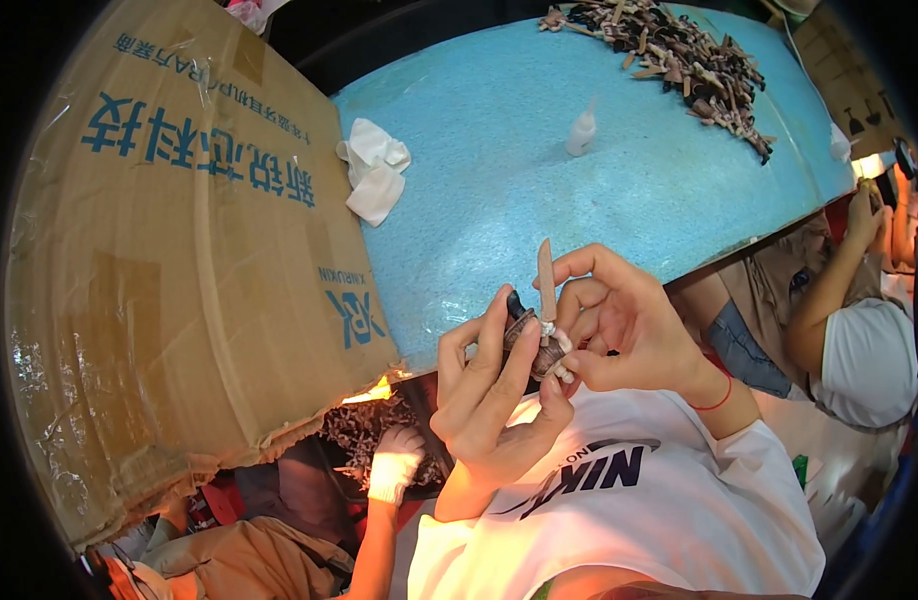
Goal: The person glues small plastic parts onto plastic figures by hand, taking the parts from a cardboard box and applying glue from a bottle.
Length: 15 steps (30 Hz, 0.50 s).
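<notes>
— Where is the piece you are working on?

— In your left hand [489, 385]. Its thumb and fingers are pinched on a small dark brown piece [527, 342], held up in front of your chest, just short of the blue bench [599, 190] edge.

— And your right hand?

— Your right hand [619, 335] is closed on a thin pale stick [546, 280], gripped low between thumb and fingers. The two hands touch, so neither is nearer: the piece lies directly to the left of your right fingers, against them.

— Which way does the stick run?

— Its long axis stands nearly upright, the free end pointing away from you over the bench, the lower end meeting the dark piece where something white shows at the joint. I cannot tell whether that white bit is glue or wrapping.

— What lies beyond your hands?

— Well ahead of them a small white bottle [581, 132] stands on the bench, and farther still, to the right, a heap of dark and tan pieces [679, 55]. Ahead and left sit crumpled white cloths [375, 172], beside a large cardboard box [179, 260]. Another person's gloved hand [394, 465] is below your left hand.
</notes>
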{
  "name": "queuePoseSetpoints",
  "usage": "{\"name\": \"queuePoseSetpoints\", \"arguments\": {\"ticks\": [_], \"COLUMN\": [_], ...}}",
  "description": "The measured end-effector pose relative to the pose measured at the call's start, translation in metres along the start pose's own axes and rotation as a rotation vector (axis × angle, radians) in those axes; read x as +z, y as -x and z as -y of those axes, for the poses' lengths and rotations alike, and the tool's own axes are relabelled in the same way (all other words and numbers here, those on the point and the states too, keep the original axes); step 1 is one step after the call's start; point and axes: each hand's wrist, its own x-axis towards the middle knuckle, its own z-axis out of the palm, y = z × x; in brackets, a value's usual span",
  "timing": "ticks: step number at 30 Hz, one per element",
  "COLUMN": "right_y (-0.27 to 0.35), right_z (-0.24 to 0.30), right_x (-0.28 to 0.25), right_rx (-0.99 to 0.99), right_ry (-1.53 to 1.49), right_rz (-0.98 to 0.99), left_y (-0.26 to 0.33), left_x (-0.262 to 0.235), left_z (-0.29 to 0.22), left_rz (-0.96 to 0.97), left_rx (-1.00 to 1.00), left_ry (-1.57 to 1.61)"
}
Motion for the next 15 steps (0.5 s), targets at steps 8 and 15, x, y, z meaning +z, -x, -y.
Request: {"name": "queuePoseSetpoints", "arguments": {"ticks": [8, 15], "right_y": [-0.006, 0.0], "right_z": [-0.011, -0.001], "right_x": [-0.001, -0.008], "right_rx": [-0.092, -0.077], "right_ry": [0.028, 0.127], "right_rz": [-0.021, -0.103], "left_y": [-0.001, 0.009], "left_x": [0.004, 0.008], "left_z": [0.009, 0.02], "left_rz": [-0.021, -0.019], "left_rx": [0.033, -0.551], "left_ry": [-0.025, 0.772]}}
